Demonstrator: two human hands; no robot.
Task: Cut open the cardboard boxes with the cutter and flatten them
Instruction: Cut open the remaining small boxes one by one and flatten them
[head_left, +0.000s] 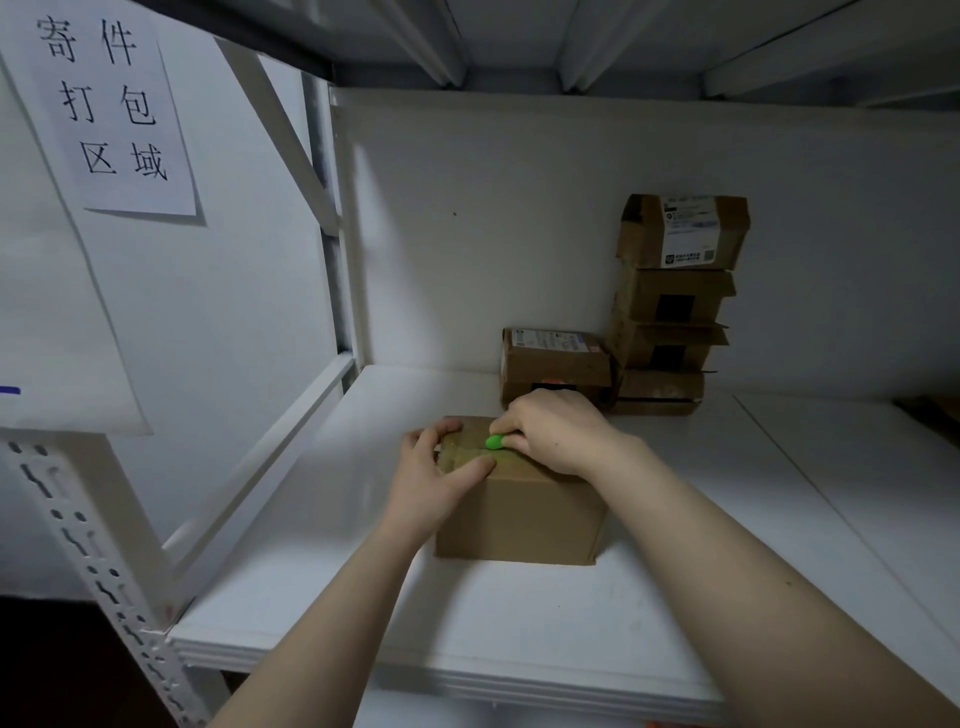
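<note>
Right hand (558, 434) grips cutter (494, 442) on the taped box (519, 512); left hand (441, 465) clasps its corner. Seam apparently uncut; stack (672, 306) awaits.

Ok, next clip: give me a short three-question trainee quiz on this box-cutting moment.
1. True or false: the left hand holds the green cutter.
2. The green cutter meets the front box at: A its taped top seam; B its side wall; C its underside.
3. What does the left hand do?
Key: 1 false, the right hand grips it; 2 A; 3 it holds the front box steady.
</note>
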